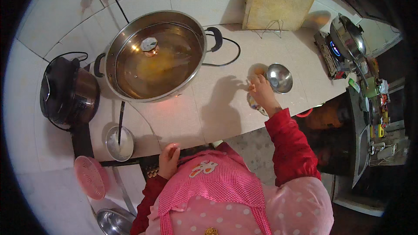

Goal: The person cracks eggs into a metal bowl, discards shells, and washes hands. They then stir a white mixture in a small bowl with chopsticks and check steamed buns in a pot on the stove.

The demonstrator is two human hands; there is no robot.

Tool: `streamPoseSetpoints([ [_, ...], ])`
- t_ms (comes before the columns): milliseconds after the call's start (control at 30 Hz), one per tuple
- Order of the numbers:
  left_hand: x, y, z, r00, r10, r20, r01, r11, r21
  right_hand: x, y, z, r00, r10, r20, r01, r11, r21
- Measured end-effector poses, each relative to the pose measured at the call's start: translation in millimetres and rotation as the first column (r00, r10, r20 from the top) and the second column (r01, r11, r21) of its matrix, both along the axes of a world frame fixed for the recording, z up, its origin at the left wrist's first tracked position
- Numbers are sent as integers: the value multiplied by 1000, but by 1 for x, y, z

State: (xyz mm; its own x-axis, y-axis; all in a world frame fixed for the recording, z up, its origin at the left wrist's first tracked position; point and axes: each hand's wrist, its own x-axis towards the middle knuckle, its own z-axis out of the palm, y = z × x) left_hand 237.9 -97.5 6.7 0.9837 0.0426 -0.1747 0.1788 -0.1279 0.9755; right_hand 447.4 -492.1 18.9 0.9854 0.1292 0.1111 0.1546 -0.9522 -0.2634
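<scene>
My right hand (263,94) is stretched over the pale counter, its fingers bent beside a small steel bowl (280,78). Whether the fingers hold anything cannot be told. Partly under that hand lies a patterned item (256,103), and a small brownish round thing (259,69) shows just beyond the fingertips. Near the counter's front edge, at the apron, my left hand (169,160) is half curled; its palm is mostly hidden. A large steel pot (153,96) with a glass lid (169,68) stands at the back left. A bowl of white content (126,145) holds a dark stick.
At the left stand a dark electric cooker (70,94) and a pink plastic basket (91,178), with a steel basin (114,222) below. A board (277,3) leans on the tiled wall behind a wire rack (272,28). A wok (347,36) sits over a lit gas stove (329,55) at right.
</scene>
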Motion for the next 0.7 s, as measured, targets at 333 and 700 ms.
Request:
streamPoseSetpoints([
  [333, 100, -128, 16, 938, -348, 13, 347, 937, 47, 34, -23, -72, 983, -102, -152, 109, 993, 39],
  [700, 308, -314, -24, 770, -596, 228, 419, 741, 524, -117, -5, 5, 992, 117, 39, -123, 955, 269],
])
